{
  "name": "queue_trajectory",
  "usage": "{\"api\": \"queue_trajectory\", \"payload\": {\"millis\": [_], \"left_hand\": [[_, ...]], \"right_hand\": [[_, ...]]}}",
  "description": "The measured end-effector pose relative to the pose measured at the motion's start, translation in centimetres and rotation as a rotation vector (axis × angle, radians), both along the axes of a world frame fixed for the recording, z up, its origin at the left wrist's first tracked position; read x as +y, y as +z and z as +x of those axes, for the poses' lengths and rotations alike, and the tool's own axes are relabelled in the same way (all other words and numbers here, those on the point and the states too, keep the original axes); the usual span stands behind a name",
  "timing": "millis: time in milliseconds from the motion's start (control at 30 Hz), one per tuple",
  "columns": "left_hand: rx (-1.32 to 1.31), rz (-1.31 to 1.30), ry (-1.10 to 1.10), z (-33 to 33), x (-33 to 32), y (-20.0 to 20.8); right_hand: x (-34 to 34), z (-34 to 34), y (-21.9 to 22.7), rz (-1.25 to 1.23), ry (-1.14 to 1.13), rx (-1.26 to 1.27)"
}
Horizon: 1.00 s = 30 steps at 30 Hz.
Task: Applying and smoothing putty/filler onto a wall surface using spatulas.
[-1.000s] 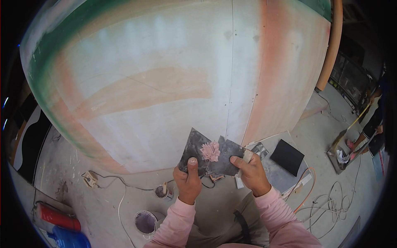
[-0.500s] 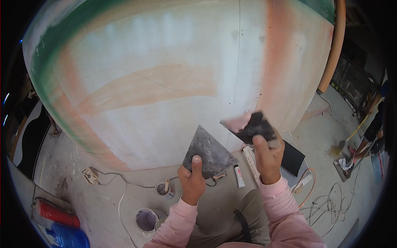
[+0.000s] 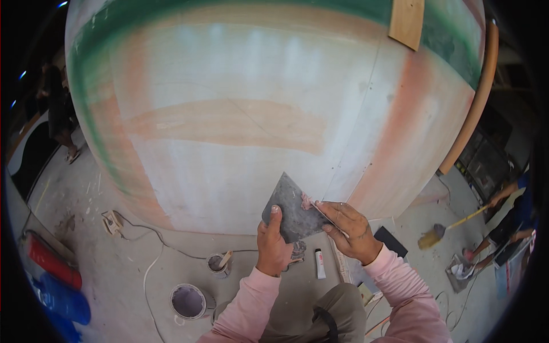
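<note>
My left hand (image 3: pixel 273 247) is closed on a dark grey flat plate (image 3: pixel 290 220), with its thumb across the top face. A dab of pink putty (image 3: pixel 307 201) lies near the plate's right edge. My right hand (image 3: pixel 355 235) grips a thin putty spreader (image 3: pixel 336 224), seen almost edge-on. The spreader's edge meets the plate beside the putty, and much of its face is hidden. Beyond both hands stands a large curved panel (image 3: pixel 229 171) with white, peach, orange and green areas.
On the floor stand a bucket of greyish putty (image 3: pixel 206 301) and a small can (image 3: pixel 218 273) with a stick. A white tube (image 3: pixel 320 266) and a cable (image 3: pixel 189 253) lie nearby. At right, a person works a yellow broom (image 3: pixel 432 237). A red cylinder (image 3: pixel 54 260) lies far left.
The spreader has come down and left from above the plate onto its right edge, turning nearly edge-on. Pink putty now shows on the plate. The view has shifted, bringing a wooden piece into sight above.
</note>
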<state>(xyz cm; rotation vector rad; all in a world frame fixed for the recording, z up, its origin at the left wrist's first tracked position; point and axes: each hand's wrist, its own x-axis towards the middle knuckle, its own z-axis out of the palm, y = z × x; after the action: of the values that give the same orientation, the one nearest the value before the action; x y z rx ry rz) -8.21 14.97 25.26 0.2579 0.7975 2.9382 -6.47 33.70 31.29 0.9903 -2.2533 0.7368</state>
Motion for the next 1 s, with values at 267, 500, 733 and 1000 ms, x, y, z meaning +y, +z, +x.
{"api": "queue_trajectory", "payload": {"millis": [267,500,733,1000], "left_hand": [[-0.099,0.097,0.065,-0.7,0.1,-0.6],[0.021,0.067,0.1,-1.1,-1.6,-0.5],[0.109,0.073,-0.056,-2.1,-1.2,-1.7],[0.053,-0.548,0.294,-1.6,0.5,-1.1]], "right_hand": [[0.3,-0.2,1.8,0.259,-0.039,-0.16],[3.5,0.0,1.1,0.577,-0.168,-0.099],[1.6,0.4,2.6,-0.524,-0.107,-0.507],[1.3,0.0,-0.8,-0.61,0.014,-0.663]]}}
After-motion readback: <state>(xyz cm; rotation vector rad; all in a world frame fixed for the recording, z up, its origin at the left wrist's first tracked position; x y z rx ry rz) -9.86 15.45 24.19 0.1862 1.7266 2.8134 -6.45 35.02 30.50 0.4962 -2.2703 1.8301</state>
